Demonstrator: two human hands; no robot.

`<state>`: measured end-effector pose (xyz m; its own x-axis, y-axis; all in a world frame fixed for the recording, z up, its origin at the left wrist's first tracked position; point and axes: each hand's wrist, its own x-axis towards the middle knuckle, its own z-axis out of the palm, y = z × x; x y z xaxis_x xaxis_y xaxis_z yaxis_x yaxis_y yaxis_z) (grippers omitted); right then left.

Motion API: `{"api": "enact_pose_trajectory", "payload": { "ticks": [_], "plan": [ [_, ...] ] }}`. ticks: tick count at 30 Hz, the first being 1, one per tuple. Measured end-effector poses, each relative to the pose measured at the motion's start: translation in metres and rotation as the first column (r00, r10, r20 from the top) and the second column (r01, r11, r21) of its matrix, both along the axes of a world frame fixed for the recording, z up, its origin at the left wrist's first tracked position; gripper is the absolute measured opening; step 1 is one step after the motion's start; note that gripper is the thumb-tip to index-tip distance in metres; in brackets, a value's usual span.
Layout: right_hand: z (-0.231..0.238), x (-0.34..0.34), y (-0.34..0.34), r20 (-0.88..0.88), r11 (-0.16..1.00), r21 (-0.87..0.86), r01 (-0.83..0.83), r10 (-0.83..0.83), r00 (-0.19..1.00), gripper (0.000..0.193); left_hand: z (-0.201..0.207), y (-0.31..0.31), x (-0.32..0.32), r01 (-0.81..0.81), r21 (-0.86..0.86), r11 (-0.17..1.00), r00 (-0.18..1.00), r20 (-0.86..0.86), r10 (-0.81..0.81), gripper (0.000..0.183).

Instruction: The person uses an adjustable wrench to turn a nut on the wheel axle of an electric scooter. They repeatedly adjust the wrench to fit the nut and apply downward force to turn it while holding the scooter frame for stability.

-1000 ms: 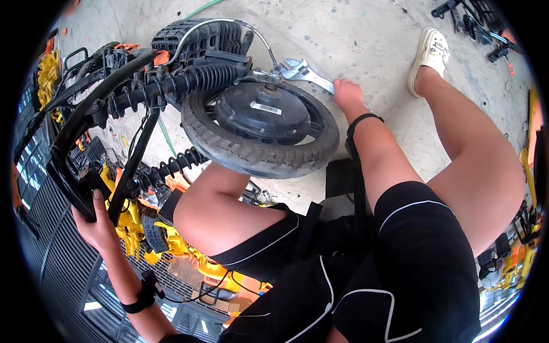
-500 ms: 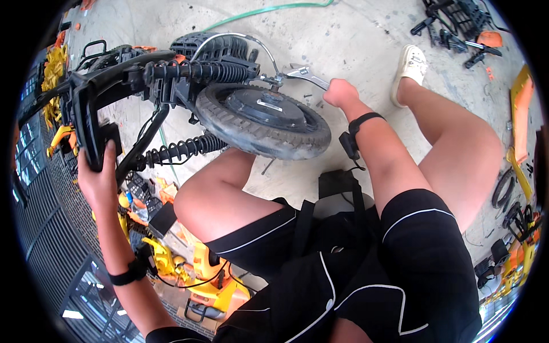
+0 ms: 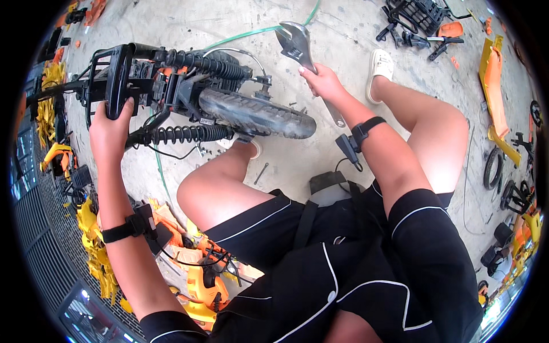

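Observation:
My right hand (image 3: 325,84) is closed round the handle of a large silver adjustable wrench (image 3: 297,47). The wrench's jaws point away from me and stand apart from the axle end (image 3: 263,87) of a black-tired wheel (image 3: 257,114). That wheel sits in the rear of a black scooter frame (image 3: 117,80), seen nearly edge-on. My left hand (image 3: 110,130) grips the near end of a black bar of this frame, its thumb on one side. A coil-spring shock absorber (image 3: 186,134) runs along the wheel's near side, and a second shock absorber (image 3: 209,64) along its far side.
A small wrench (image 3: 261,173) lies on the concrete between my legs. A green hose (image 3: 246,35) crosses the floor at the far side. Orange and yellow panels (image 3: 206,286) pile up near left. Black parts (image 3: 420,17) and a yellow-orange panel (image 3: 496,91) lie to the right.
The adjustable wrench has come away from beside the axle and swung upward in my right hand. The scooter frame has rolled, so the wheel shows more edge-on. My left hand keeps its hold.

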<state>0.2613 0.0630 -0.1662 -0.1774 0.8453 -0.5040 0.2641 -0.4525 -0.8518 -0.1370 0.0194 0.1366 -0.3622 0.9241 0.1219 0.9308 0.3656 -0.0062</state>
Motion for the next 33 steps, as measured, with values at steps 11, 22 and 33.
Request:
{"api": "enact_pose_trajectory", "payload": {
  "ticks": [11,22,33],
  "plan": [
    [0.038,-0.008,-0.012,0.658,0.858,-0.181,-0.48,0.468,0.59,0.03,-0.002,0.0,-0.01,0.081,0.032,0.996,0.992,-0.1,-0.077,0.062],
    [0.044,-0.014,-0.002,0.725,0.8,-0.229,-0.555,0.52,0.451,0.029,-0.006,0.0,-0.009,0.106,0.037,0.994,0.988,-0.117,-0.101,0.063],
    [-0.013,-0.019,-0.006,0.679,0.796,-0.135,-0.59,0.508,0.53,0.03,-0.004,0.001,-0.004,0.098,0.032,0.995,0.991,-0.093,-0.094,0.065]
  ]
}}
